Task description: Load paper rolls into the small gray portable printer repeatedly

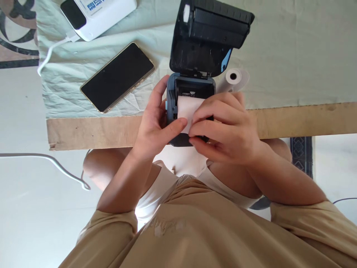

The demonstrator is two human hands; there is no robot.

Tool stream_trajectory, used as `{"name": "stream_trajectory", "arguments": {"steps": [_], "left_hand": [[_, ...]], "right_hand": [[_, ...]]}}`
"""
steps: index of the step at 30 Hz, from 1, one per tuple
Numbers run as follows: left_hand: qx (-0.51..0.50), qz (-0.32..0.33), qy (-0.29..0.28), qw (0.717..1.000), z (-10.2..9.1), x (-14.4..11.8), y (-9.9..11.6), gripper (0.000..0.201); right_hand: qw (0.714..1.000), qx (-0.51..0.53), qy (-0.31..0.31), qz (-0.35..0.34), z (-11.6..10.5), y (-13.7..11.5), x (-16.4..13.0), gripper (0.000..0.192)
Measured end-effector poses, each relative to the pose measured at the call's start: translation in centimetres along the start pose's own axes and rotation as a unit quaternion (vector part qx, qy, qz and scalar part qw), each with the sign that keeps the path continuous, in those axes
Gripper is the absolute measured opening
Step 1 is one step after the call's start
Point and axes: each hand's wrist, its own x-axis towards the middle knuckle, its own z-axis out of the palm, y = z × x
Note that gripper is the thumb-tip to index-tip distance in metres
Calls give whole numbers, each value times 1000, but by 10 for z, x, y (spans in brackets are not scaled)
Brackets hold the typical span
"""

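Observation:
A small dark blue printer (pixel 195 87) stands at the table's near edge with its black lid (pixel 212 29) swung open and upright. A white paper strip (pixel 187 106) comes out of its bay toward me. My left hand (pixel 156 124) wraps the printer's left side, its thumb lying across the strip's end. My right hand (pixel 227 126) covers the printer's right front, with the fingertips pinching the same end of the paper. A second white paper roll (pixel 235 77) lies on the cloth just right of the printer, behind my right hand.
A black phone (pixel 118 76) lies face up left of the printer. A white device (pixel 97 13) with a white cable (pixel 51 52) sits at the far left corner. A pale green cloth (pixel 292 56) covers the table; its bare wooden edge (pixel 306 119) runs below. My knees are under the table.

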Motion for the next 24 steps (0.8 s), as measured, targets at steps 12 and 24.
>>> {"name": "stream_trajectory", "arguments": {"steps": [12,24], "left_hand": [[41,-4,34,999,1,-2,-15,117],[29,-7,24,999,-2,-2,-18,124]], "right_hand": [[969,129,112,180,-20,15,4,51],[988,97,-35,111,-20,33,-4,38]]}}
